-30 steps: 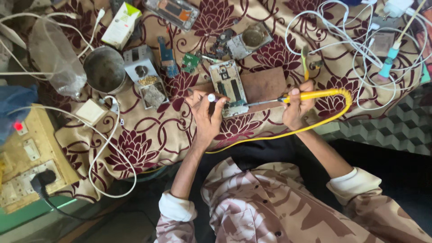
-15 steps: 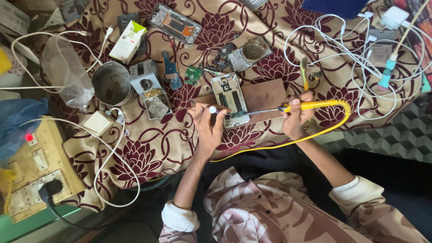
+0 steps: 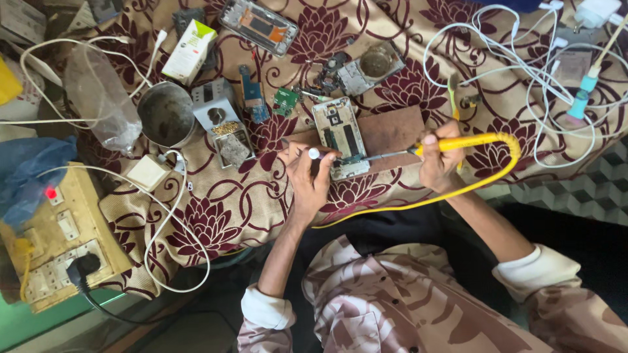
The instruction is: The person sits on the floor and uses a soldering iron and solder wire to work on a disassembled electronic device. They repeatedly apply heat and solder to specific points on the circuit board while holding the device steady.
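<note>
Since a second ago the view has drifted a little, so the cloth and everything on it sit lower and further right in the picture, but the hands have kept their places over the work. The right hand [image 3: 439, 157] is closed around the yellow handle of a soldering iron [image 3: 418, 151], whose thin metal tip reaches left onto an opened phone [image 3: 339, 137]. The iron's yellow cord [image 3: 504, 163] loops out from the handle and runs back along the near edge of the cloth. The left hand [image 3: 313, 175] is curled, pinching a thin tool with a small white tip [image 3: 314, 153] just beside the phone's lower left side.

The phone lies face down with its back off, partly on a brown board [image 3: 392, 129], near the middle of the near edge of a flowered cloth [image 3: 216, 216]. Behind it, toward the far edge, lie a small green circuit board [image 3: 285, 101], a blue one [image 3: 252, 102], some loose metal parts [image 3: 366, 68] and another opened phone frame [image 3: 258, 26]. Left of these stand a round metal cup [image 3: 167, 114], a small white and green box [image 3: 190, 51] and a clear plastic bag [image 3: 98, 98]. White cables [image 3: 530, 72] tangle over the far right corner. Off the cloth's left edge sits a yellowed switchboard [image 3: 59, 242] with a red light and a black plug in it.
</note>
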